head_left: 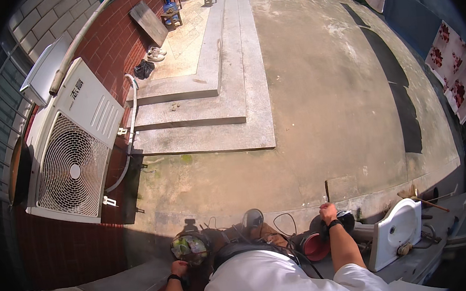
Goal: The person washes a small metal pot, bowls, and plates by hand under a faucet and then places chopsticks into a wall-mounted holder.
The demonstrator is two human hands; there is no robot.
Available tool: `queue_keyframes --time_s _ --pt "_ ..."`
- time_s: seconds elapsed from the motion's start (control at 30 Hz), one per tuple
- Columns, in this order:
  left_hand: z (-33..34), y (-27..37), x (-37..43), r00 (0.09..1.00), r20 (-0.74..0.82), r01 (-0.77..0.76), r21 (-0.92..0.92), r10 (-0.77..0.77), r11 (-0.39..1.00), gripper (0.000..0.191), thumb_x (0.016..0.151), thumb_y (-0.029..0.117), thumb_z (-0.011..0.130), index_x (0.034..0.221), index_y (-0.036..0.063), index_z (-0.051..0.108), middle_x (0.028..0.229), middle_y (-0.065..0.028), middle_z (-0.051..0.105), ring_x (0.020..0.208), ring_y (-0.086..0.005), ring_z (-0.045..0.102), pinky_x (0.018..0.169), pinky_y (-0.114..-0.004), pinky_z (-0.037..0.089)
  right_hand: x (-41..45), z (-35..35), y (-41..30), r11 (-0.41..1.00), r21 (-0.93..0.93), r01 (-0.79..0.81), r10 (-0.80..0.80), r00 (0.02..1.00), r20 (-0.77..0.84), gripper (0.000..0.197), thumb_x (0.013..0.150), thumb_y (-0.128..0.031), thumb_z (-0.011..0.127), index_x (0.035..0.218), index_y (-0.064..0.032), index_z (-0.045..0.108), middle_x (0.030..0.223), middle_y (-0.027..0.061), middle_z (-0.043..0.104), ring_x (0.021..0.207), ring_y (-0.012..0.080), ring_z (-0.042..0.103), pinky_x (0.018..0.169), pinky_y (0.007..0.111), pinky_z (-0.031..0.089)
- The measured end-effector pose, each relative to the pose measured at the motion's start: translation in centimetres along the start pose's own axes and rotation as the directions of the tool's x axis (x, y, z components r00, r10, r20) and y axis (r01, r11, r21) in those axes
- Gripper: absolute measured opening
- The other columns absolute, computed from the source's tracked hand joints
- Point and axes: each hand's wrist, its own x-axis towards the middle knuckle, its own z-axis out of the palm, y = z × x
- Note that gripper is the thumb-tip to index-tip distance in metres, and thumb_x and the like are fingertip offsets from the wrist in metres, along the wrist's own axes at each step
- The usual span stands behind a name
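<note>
My left hand [179,268] is at the near rim of a round dark pan [179,258], its fingers curled. Inside the pan lie green and pale pieces, perhaps vegetables. Whether these fingers grip the rim or a handle is too small to tell. My right hand [328,213], drawn into a fist, is over a dark round pot or lid [345,221]. A slim dark line shows just beyond the fist; I cannot tell if it is a held stick or a gap in the concrete. Below the right forearm, to its left, is a red bucket [314,247].
A white washbasin [396,231] with a tap leans at the right. Black cables [285,224] loop near my legs. An air-conditioner unit [74,159] hangs on the left brick wall. Concrete steps [203,137] rise ahead, with shoes [156,54] on top. Printed cloth [455,68] hangs right.
</note>
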Motion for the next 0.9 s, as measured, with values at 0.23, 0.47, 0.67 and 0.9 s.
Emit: queue_keyframes --time_s 0.23,0.47,0.67,0.9 --pt "-0.1 9.1 9.4 0.995 -0.002 0.100 0.088 -0.100 0.991 0.007 0.076 0.009 0.069 0.076 0.0062 0.076 0.071 -0.0087 0.071 0.069 -0.0173 0.068 0.064 -0.034 0.055 13.1 -0.4 -13.8 0.994 -0.073 0.086 -0.087 0.996 -0.010 0.025 0.071 -0.003 0.058 0.089 -0.0057 0.076 0.088 0.0159 0.074 0.087 0.0296 0.072 0.082 0.035 0.056" --pt "-4.7 29.4 29.3 0.958 0.218 0.212 -0.100 -0.187 0.972 0.014 0.082 0.014 0.066 0.085 0.0027 0.073 0.068 -0.0097 0.068 0.058 -0.0182 0.063 0.052 -0.035 0.053 26.4 0.6 -18.3 0.995 0.005 -0.099 0.099 0.993 0.072 0.023 0.075 -0.011 0.063 0.092 -0.0019 0.075 0.084 0.0149 0.074 0.079 0.0251 0.072 0.073 0.035 0.057" --pt "-14.4 64.1 46.6 0.985 0.035 -0.171 0.059 0.169 0.984 0.021 0.083 0.024 0.065 0.090 0.0044 0.072 0.080 -0.0094 0.070 0.074 -0.0190 0.066 0.067 -0.033 0.052 35.0 -2.9 -29.3 0.920 0.262 -0.291 0.277 0.957 0.091 0.020 0.082 -0.009 0.059 0.090 0.0026 0.071 0.080 0.0129 0.071 0.068 0.0210 0.070 0.059 0.033 0.056" --pt "-23.1 94.1 58.5 0.796 -0.051 -0.604 -0.015 0.603 0.797 0.018 0.087 0.017 0.062 0.095 0.0032 0.068 0.080 -0.0129 0.069 0.074 -0.0242 0.067 0.069 -0.036 0.053 49.4 -3.3 -47.3 0.897 0.386 -0.215 0.211 0.976 0.053 0.016 0.083 -0.004 0.057 0.091 0.0035 0.069 0.082 0.0110 0.070 0.069 0.0195 0.068 0.058 0.033 0.056"
